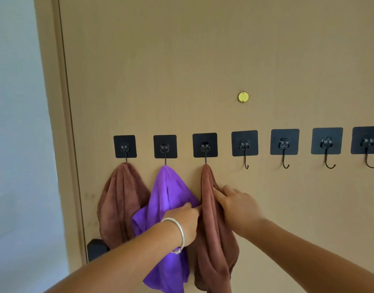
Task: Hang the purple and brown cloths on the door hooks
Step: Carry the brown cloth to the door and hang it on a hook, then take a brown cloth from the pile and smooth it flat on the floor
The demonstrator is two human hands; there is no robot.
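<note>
A row of black square stick-on hooks runs across the tan door. A brown cloth [120,199] hangs from the first hook [125,146]. A purple cloth [171,191] hangs from the second hook [165,146]. A second brown cloth [211,229] hangs from the third hook [205,145]. My left hand [185,220], with a silver bangle on the wrist, pinches this second brown cloth's left edge. My right hand [236,206] holds its right side, fingers pressed into the folds.
Several bare hooks [245,144] continue to the right. A round yellow disc [243,96] sits on the door above them. A black door handle [96,249] shows low on the left, next to the door frame [61,123] and a pale wall.
</note>
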